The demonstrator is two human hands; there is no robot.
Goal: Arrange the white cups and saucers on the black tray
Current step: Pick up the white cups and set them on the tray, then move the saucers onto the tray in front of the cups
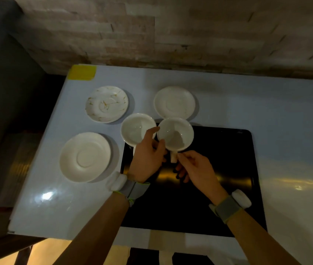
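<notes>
Two white cups stand side by side at the far left corner of the black tray [218, 169]. My left hand [148, 155] wraps the near side of the left cup [135, 128], its thumb reaching between the cups. The right cup [176, 131] has its handle toward me, pinched by the thumb and finger of my right hand [195, 167]. Three white saucers lie on the table outside the tray: a marbled saucer [106, 104] at far left, a plain saucer [174, 102] behind the cups, and a near-left saucer [85, 156].
The pale table [266, 104] ends at a brick wall at the back and drops off on the left. A yellow patch [82, 72] marks its far left corner. Both wrists wear grey bands with white pods.
</notes>
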